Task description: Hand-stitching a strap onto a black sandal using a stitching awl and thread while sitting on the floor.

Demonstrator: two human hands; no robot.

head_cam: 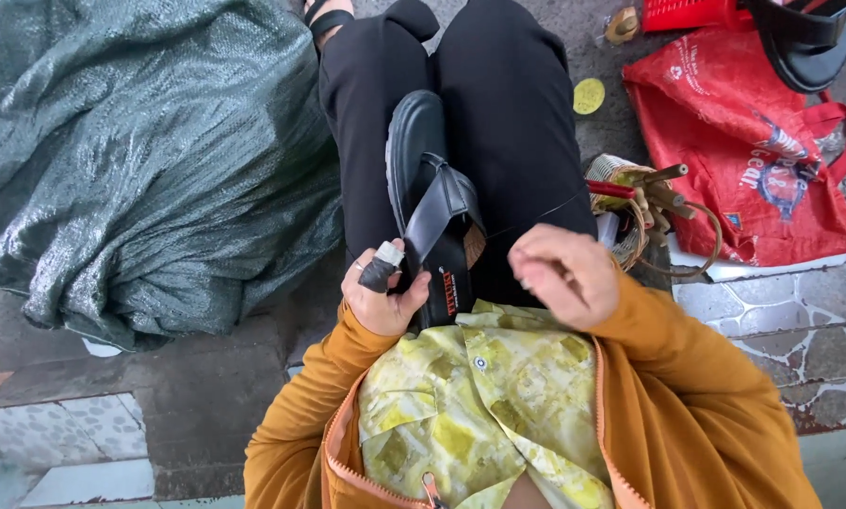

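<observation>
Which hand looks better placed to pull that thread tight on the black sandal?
Probably the right hand: it is raised beside the black sandal with the thin thread running toward it, while the left hand grips the sandal's heel end.

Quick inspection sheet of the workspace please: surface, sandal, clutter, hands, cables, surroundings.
Surface: the person's lap, black trousers.
Job's things: black sandal lying along the lap; a thin thread runs from it toward the right.
Clutter: basket of tools, red bag, another sandal on it.
Hands: left hand grips the sandal's heel, finger taped; right hand closed, apparently pinching the thread.
Cables: nothing seen.
Surroundings: green sack, stone paving.
</observation>
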